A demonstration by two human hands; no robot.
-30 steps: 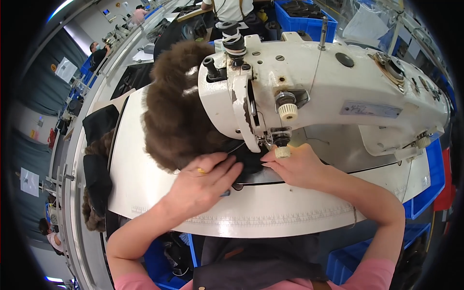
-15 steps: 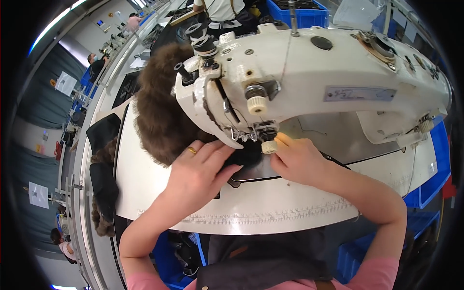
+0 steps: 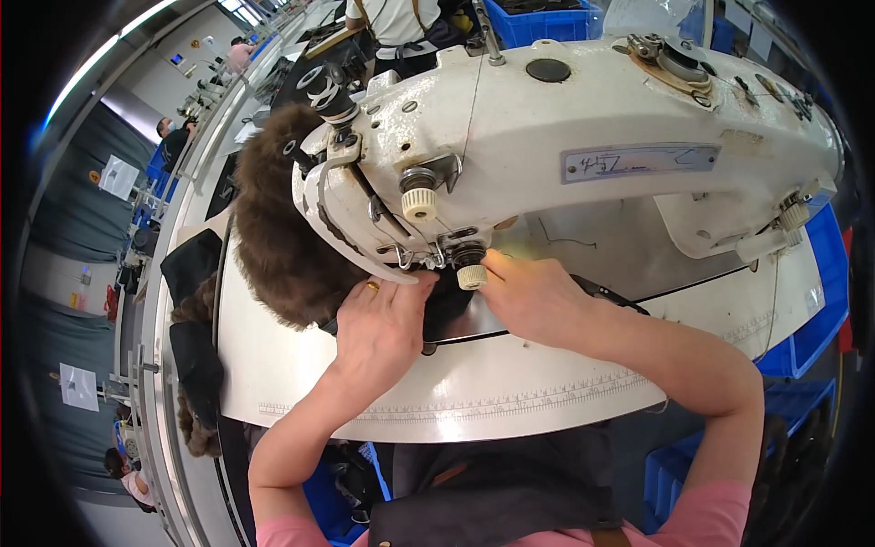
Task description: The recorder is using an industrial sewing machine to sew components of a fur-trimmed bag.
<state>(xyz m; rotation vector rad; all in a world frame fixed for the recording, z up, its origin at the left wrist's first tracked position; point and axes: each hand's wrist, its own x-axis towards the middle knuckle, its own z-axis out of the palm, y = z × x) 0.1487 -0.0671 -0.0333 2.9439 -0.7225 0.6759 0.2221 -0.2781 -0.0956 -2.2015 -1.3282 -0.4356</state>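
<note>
A white sewing machine (image 3: 499,128) stands over brown fur (image 3: 273,228) and a black fabric piece (image 3: 445,310) under its needle area. My left hand (image 3: 378,328), with a ring on one finger, bears on the work just left of the presser foot, fingers bent and close together on the black fabric. My right hand (image 3: 538,296) is curled beside the lower cream knob (image 3: 471,277) at the needle's right; its fingertips and what they hold are partly hidden.
Black pieces with fur (image 3: 196,365) hang at the white tabletop's (image 3: 547,387) left. Blue bins (image 3: 538,23) stand behind, right and below. A co-worker (image 3: 387,27) is beyond the machine; others (image 3: 173,141) work along the left aisle.
The view has shifted, so the machine sits further left in the picture. My left hand's fingers have drawn together, thumb no longer sticking out; both hands stay at the needle area.
</note>
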